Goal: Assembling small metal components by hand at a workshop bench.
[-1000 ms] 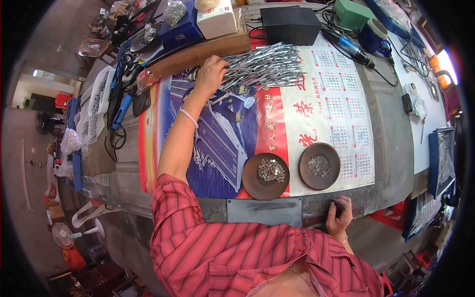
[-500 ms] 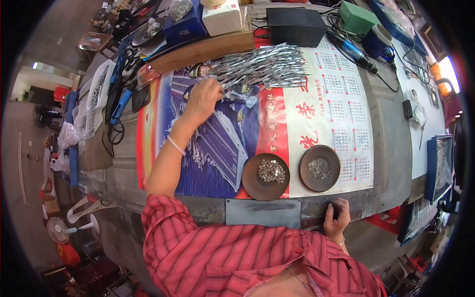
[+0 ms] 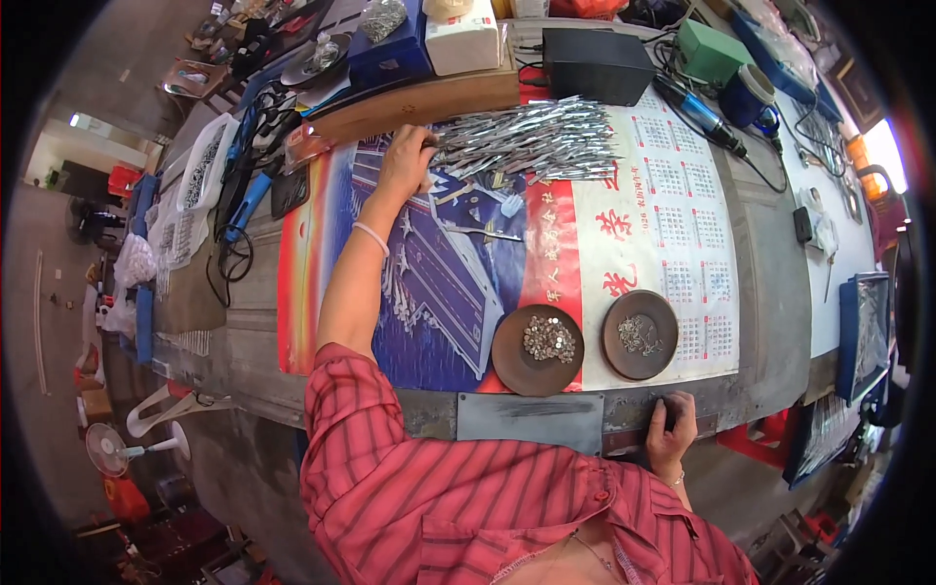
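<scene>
My left hand [image 3: 406, 162] is at the left end of a pile of thin silvery metal strips [image 3: 531, 141] on a poster-like calendar sheet. Its fingers curl together against the strip ends, and whatever they pinch is hidden. My right hand [image 3: 673, 429] rests at the table's front edge, thumb and fingers apart, nothing visible in it. Just beyond that hand stand two round brown dishes. The left dish [image 3: 512, 366] contains small round metallic pieces [image 3: 549, 338]; the right dish [image 3: 624, 366] has a smaller heap of fine silvery bits [image 3: 639, 334].
Behind the strips are a wooden block [image 3: 419, 107] and a black box [image 3: 598, 66]. A blue pen-like tool with a cord [image 3: 697, 112] lies at the back right, beside a dark blue mug [image 3: 749, 97]. A white tray of small metal parts [image 3: 207, 161] stands on the left.
My left hand has moved farther away, up to the left end of the strip pile. The right hand stays at the table edge. The whole view has shifted slightly.
</scene>
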The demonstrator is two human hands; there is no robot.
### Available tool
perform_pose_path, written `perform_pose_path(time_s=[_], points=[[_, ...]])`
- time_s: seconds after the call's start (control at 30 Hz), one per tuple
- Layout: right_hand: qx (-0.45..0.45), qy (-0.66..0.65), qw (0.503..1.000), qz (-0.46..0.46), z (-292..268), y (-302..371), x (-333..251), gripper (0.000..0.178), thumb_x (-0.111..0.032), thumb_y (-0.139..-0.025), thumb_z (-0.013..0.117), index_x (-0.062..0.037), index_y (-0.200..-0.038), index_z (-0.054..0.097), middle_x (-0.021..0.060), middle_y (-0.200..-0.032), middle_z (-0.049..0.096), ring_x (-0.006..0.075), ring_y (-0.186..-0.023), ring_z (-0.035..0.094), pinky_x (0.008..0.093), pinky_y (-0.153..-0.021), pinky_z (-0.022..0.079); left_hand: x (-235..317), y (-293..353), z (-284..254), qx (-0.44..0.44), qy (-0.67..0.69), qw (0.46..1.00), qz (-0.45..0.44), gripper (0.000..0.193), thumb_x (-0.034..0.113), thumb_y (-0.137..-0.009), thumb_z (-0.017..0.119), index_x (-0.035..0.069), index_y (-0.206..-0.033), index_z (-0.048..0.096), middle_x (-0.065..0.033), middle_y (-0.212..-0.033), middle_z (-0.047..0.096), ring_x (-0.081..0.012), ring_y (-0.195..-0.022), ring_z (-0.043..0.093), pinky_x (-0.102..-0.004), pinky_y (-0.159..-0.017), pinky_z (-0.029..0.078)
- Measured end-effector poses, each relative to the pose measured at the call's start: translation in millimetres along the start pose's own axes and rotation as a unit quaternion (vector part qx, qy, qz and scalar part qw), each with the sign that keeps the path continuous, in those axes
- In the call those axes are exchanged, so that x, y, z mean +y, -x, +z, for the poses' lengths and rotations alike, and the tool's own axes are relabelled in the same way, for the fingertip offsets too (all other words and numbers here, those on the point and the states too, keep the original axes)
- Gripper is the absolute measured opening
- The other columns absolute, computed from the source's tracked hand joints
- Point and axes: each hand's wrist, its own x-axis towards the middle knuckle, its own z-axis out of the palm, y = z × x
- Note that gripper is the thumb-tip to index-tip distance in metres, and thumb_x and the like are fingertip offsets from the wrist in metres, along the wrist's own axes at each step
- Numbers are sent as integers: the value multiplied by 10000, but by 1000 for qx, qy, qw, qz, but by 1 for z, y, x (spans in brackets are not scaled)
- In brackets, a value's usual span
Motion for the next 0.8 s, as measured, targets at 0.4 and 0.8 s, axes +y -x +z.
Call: perform_pose_path(time_s=[0.4,0.8], points=[[-19,25,999,-7,0,-2,1,124,44,-799,590,5,-896,523,156,-841,554,315,-765,542,375,-698,450,21,9,-29,-2,-100,987,126,566,40,-502,787,72,-1011,544,-93,-928,530,-297,-903,553,-399,-773,451],[-21,47,998,-21,-1,-6,-3,126,42,-799,587,7,-901,522,161,-840,548,328,-758,533,386,-687,441,26,15,-22,-22,-222,945,240,193,74,-704,645,37,-860,536,-132,-1008,573,-292,-925,594,-383,-748,486]])
